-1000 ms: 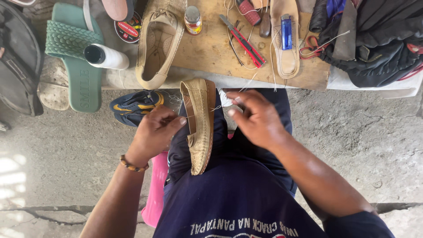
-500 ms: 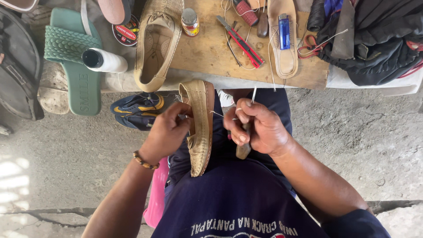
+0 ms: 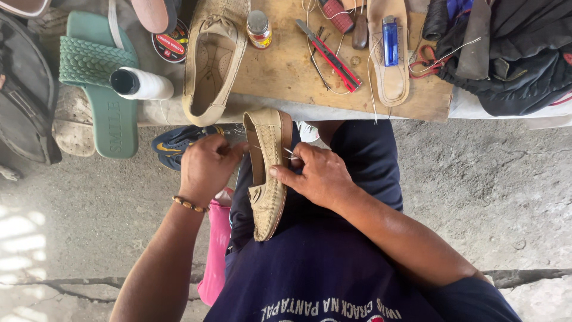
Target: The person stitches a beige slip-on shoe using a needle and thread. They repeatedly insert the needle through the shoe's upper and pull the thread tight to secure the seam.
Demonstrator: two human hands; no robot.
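Note:
A tan woven loafer [image 3: 267, 173] lies on its side across my lap, sole edge facing right. My left hand [image 3: 205, 167] grips its left side near the opening. My right hand [image 3: 316, 176] presses against the sole edge, thumb on the upper, pinching a thin metal needle or awl [image 3: 291, 154] at the seam. A bead bracelet circles my left wrist.
A wooden board [image 3: 298, 65] ahead carries a matching tan loafer [image 3: 211, 59], an insole [image 3: 390, 59] with a blue lighter [image 3: 390, 33], a red-handled tool [image 3: 333, 50] and a small jar [image 3: 258, 28]. A green slide sandal [image 3: 98, 77] and white thread spool [image 3: 140, 83] lie left. Dark clothing sits right.
My right hand has come in from pulling the thread outward and now rests against the shoe's sole edge. The left hand has shifted slightly up the shoe.

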